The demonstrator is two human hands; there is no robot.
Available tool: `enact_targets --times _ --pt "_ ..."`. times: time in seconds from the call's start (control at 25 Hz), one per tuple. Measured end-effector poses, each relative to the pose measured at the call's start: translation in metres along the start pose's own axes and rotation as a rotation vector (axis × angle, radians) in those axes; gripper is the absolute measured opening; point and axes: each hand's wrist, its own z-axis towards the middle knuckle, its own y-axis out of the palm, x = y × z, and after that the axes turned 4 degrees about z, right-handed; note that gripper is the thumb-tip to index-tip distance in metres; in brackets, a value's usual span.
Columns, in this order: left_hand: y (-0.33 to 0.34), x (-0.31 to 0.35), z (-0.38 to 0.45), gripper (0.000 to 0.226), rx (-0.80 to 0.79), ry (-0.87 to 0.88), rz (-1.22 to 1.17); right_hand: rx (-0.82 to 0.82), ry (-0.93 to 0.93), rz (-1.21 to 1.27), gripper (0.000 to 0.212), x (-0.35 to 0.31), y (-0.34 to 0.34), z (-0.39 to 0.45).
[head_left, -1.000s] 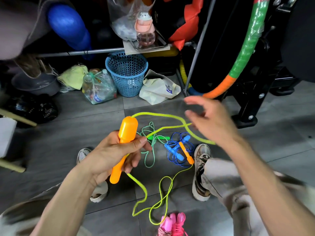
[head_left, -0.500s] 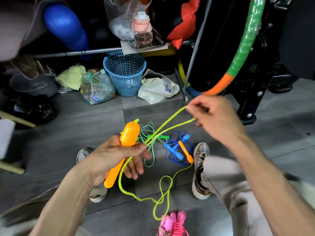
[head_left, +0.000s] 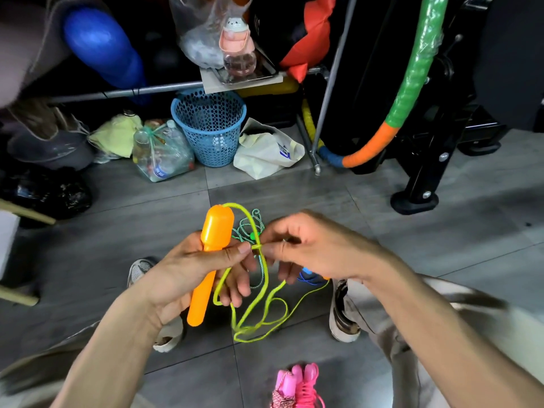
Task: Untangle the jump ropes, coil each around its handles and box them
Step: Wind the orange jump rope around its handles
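My left hand (head_left: 191, 269) grips an orange jump-rope handle (head_left: 210, 260), held upright. Its yellow-green rope (head_left: 265, 304) runs from the handle's top, down past my thumb, and hangs in loose loops to the floor. My right hand (head_left: 318, 248) pinches that rope right next to my left thumb. Behind my hands a green-and-white rope (head_left: 247, 228) lies on the floor. A blue rope (head_left: 306, 276) shows just below my right hand, mostly hidden. A coiled pink rope with pink handles (head_left: 297, 384) lies at the bottom edge.
I sit on grey floor tiles with a shoe (head_left: 341, 313) on each side of the ropes. A blue mesh basket (head_left: 209, 125), bags and a bottle bundle (head_left: 160, 151) stand behind. A black machine base (head_left: 418, 198) and a padded hoop (head_left: 409, 83) are at the right.
My right hand has come down and left from its raised position, bringing the yellow-green rope in against my left thumb. The hanging loops have shifted; the handle stays in my left hand.
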Motion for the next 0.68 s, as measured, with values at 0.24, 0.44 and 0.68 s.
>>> enact_targets --times 0.24,0.44,0.68 --pt "0.002 -0.003 0.009 0.021 0.027 -0.091 0.217 0.570 -0.071 -0.354 0.010 0.006 -0.036 -0.006" --pt "0.001 -0.002 0.015 0.026 0.068 -0.105 0.193 0.858 -0.056 -0.543 0.004 0.013 -0.039 -0.002" --pt "0.000 -0.005 0.011 0.026 0.097 -0.038 0.129 0.567 -0.187 -0.501 0.040 0.011 0.001 0.002"
